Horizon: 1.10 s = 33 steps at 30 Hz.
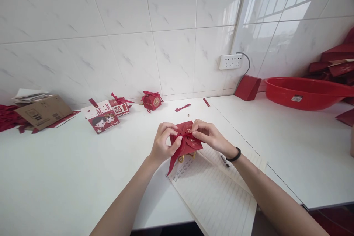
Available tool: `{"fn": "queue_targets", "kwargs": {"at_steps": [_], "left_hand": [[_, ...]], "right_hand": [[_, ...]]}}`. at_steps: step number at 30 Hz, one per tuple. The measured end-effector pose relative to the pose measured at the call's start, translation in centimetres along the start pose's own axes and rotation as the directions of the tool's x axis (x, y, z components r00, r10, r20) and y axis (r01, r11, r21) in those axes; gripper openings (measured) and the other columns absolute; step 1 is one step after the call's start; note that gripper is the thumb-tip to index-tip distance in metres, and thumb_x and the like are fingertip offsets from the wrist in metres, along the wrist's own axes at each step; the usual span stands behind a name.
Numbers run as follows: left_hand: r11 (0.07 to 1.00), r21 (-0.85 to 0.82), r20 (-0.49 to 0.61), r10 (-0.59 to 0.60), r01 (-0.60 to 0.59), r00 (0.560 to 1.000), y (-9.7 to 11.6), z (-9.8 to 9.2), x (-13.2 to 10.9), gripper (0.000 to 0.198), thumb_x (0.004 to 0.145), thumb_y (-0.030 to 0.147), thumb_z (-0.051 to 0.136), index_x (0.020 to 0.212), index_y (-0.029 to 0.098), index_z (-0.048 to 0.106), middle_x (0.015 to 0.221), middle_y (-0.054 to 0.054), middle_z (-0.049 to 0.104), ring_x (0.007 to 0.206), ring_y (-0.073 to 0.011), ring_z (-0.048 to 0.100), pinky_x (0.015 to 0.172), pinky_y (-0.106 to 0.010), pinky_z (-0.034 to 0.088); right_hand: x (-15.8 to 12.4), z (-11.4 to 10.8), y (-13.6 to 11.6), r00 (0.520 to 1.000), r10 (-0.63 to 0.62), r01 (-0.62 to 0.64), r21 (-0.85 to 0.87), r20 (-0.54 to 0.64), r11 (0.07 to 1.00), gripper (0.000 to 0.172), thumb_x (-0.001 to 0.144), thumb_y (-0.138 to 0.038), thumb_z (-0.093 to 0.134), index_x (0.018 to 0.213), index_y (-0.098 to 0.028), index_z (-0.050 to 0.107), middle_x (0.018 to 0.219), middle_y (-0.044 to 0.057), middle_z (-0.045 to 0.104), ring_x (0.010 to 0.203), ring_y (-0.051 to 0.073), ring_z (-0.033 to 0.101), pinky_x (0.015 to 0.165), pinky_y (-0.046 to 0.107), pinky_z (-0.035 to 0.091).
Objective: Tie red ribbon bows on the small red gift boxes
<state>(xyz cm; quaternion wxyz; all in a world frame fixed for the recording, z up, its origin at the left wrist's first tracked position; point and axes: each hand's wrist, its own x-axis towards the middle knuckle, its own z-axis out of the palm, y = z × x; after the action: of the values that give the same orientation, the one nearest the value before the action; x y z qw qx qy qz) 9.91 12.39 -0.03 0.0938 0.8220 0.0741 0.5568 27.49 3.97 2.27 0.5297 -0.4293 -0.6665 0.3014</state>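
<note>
A red gift box (197,143) with gold print and rounded flaps is between my two hands, over the top end of an open lined notebook (218,195). A red ribbon (173,162) crosses the box, one loose end trailing down to the left. My left hand (165,142) pinches the ribbon at the left of its crossing. Opposite it, my right hand (206,132) pinches the ribbon on the right side, a black band (235,154) around its wrist. Gold ornaments (190,155) show under the box's near edge. On the notebook lies a dark pen (224,160).
Along the tiled wall stand a tied red box (152,101), printed wedding cards (104,121) and a cardboard piece (44,110). Small red strips (182,107) lie on the white table (83,177). At right are a red basin (306,94), a red wedge-shaped box (247,87) and a power strip (230,62).
</note>
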Motion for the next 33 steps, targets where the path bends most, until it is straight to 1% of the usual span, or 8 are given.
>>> {"fn": "queue_targets", "kwargs": {"at_steps": [4, 6, 16, 20, 26, 28, 30, 33], "left_hand": [[1.000, 0.013, 0.015, -0.025, 0.025, 1.000, -0.13, -0.06, -0.01, 0.007, 0.079, 0.014, 0.053, 0.074, 0.018, 0.050, 0.088, -0.005, 0.050, 0.082, -0.0145, 0.053, 0.072, -0.030, 0.048], [0.999, 0.015, 0.027, -0.032, 0.031, 0.999, -0.20, -0.10, -0.02, 0.008, 0.079, 0.014, 0.052, 0.072, 0.017, 0.050, 0.089, -0.005, 0.050, 0.080, -0.0139, 0.053, 0.071, -0.029, 0.048], [0.997, 0.043, 0.031, -0.063, 0.062, 0.998, -0.19, -0.04, -0.11, 0.018, 0.080, 0.015, 0.051, 0.063, 0.017, 0.043, 0.089, -0.006, 0.050, 0.081, -0.0144, 0.052, 0.070, -0.028, 0.048], [0.996, 0.054, 0.027, -0.065, 0.064, 0.997, -0.13, -0.01, -0.11, 0.020, 0.080, 0.017, 0.050, 0.062, 0.017, 0.043, 0.087, -0.006, 0.047, 0.076, -0.0134, 0.052, 0.066, -0.028, 0.049], [0.996, 0.059, 0.007, -0.062, 0.061, 0.998, -0.07, 0.02, -0.10, 0.021, 0.078, 0.016, 0.051, 0.060, 0.017, 0.041, 0.084, -0.004, 0.043, 0.072, -0.0124, 0.050, 0.062, -0.028, 0.049], [0.996, 0.060, 0.009, -0.060, 0.060, 0.998, -0.06, -0.02, -0.06, 0.021, 0.078, 0.015, 0.051, 0.061, 0.017, 0.041, 0.085, -0.005, 0.044, 0.072, -0.0126, 0.051, 0.063, -0.028, 0.048], [0.997, 0.058, 0.012, -0.055, 0.054, 0.998, -0.02, -0.07, 0.00, 0.020, 0.078, 0.015, 0.051, 0.061, 0.017, 0.041, 0.086, -0.005, 0.046, 0.075, -0.0131, 0.051, 0.065, -0.028, 0.048], [0.997, 0.055, 0.017, -0.050, 0.049, 0.999, 0.07, -0.10, 0.08, 0.019, 0.078, 0.014, 0.052, 0.063, 0.017, 0.041, 0.086, -0.005, 0.047, 0.078, -0.0142, 0.052, 0.067, -0.029, 0.048]], "right_hand": [[0.08, -0.24, 0.09, 0.998, 0.044, -0.045, 0.011, 0.038, 0.999, 0.029, 0.084, -0.043, 0.055, 0.074, -0.016, 0.056, 0.077, 0.003, 0.051, 0.069, 0.014, 0.048, 0.062, 0.027, 0.038], [0.11, -0.31, 0.06, 0.998, 0.059, -0.059, 0.013, 0.037, 0.998, 0.030, 0.083, -0.044, 0.055, 0.072, -0.016, 0.055, 0.075, 0.002, 0.051, 0.067, 0.013, 0.048, 0.061, 0.026, 0.038], [0.18, -0.18, -0.03, 0.996, 0.087, -0.087, -0.042, 0.007, 0.995, 0.038, 0.083, -0.049, 0.052, 0.065, -0.016, 0.049, 0.068, 0.000, 0.046, 0.060, 0.011, 0.042, 0.056, 0.024, 0.034], [0.23, -0.05, 0.06, 0.995, 0.097, -0.096, -0.070, 0.008, 0.993, 0.041, 0.083, -0.051, 0.050, 0.062, -0.016, 0.046, 0.066, -0.001, 0.044, 0.058, 0.010, 0.039, 0.054, 0.024, 0.031], [0.22, -0.03, 0.06, 0.992, 0.121, -0.120, -0.038, 0.018, 0.992, 0.043, 0.083, -0.053, 0.050, 0.060, -0.016, 0.045, 0.062, -0.001, 0.043, 0.055, 0.010, 0.036, 0.051, 0.024, 0.029], [0.13, -0.12, -0.11, 0.994, 0.105, -0.106, 0.018, 0.031, 0.994, 0.040, 0.083, -0.051, 0.052, 0.064, -0.016, 0.048, 0.062, -0.001, 0.044, 0.056, 0.010, 0.039, 0.052, 0.024, 0.031], [0.03, -0.22, -0.25, 0.997, 0.063, -0.066, 0.061, 0.045, 0.996, 0.034, 0.083, -0.047, 0.054, 0.070, -0.016, 0.053, 0.068, 0.000, 0.048, 0.061, 0.012, 0.044, 0.057, 0.025, 0.035], [-0.04, -0.36, -0.31, 0.999, -0.016, 0.015, 0.040, 0.038, 0.999, 0.027, 0.083, -0.041, 0.057, 0.075, -0.016, 0.059, 0.079, 0.003, 0.050, 0.071, 0.014, 0.048, 0.064, 0.028, 0.039]]}}
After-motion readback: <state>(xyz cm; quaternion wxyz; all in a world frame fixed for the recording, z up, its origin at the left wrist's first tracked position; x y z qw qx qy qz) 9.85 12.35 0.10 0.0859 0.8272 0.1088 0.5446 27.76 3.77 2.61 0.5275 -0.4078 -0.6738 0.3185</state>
